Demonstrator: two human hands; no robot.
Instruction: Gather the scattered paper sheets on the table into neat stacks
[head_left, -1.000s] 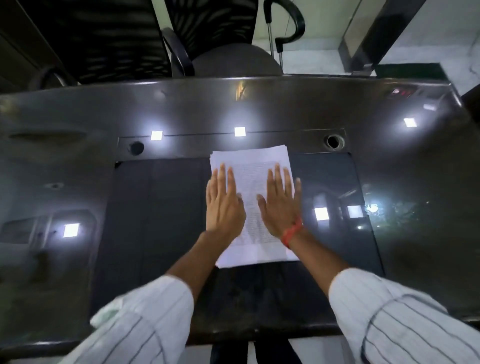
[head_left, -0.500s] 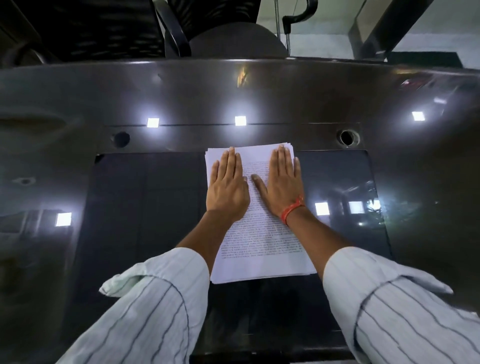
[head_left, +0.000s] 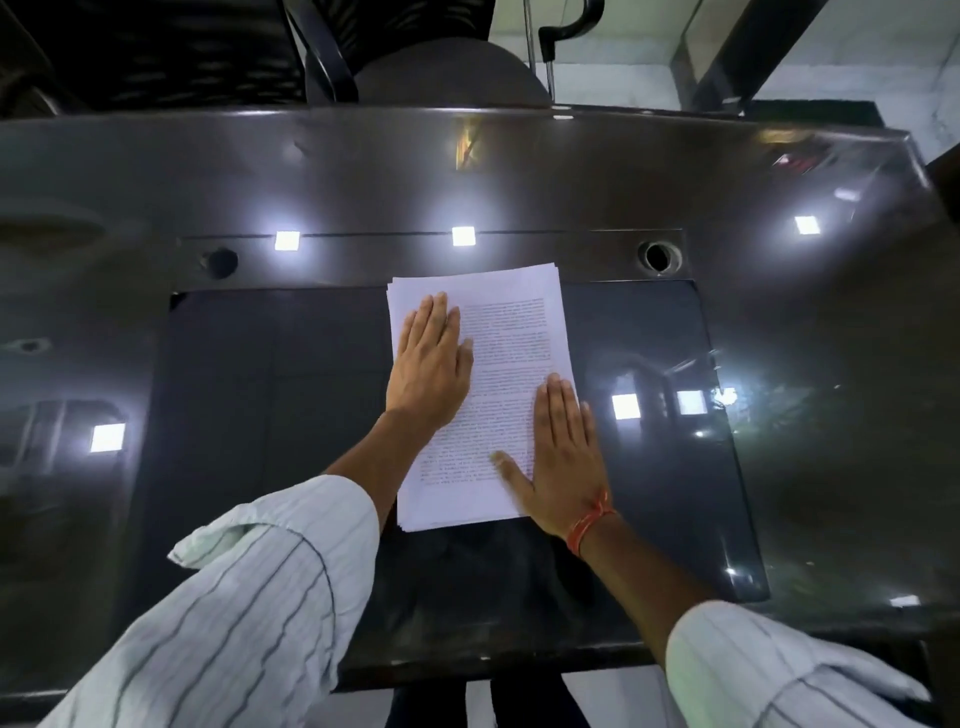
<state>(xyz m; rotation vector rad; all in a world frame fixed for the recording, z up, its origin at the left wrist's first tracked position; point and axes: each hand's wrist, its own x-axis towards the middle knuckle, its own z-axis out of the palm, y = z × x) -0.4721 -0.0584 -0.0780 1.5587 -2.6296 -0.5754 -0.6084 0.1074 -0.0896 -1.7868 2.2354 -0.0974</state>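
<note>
The left hand (head_left: 431, 364) is laid flat on the upper left part of the paper stack (head_left: 498, 374), its fingers straight and close together, nothing being gripped. The right hand (head_left: 563, 457) is likewise spread flat, palm down, on the stack's lower right edge, with the thumb stretched out to the left across the printed text; its outer fingers appear to overhang the paper's right edge, though this cannot be made out with certainty. An orange thread band (head_left: 589, 525) is worn on the right wrist.

Half a second ago both hands were pressed side by side near the top of the stack; since then the right hand has been drawn down towards the near right corner, while the left has been kept high on the left side. More of the printed page has thus been uncovered between them.

The stack is seen lying roughly squared, slightly fanned at its edges, on the dark mat (head_left: 270, 415) set into the glossy worktop (head_left: 831, 322). Ceiling lights are mirrored in the surface as bright squares. Striped white sleeves (head_left: 249, 613) are rolled back from both forearms. A black chair (head_left: 447, 73) is placed beyond the far edge.
</note>
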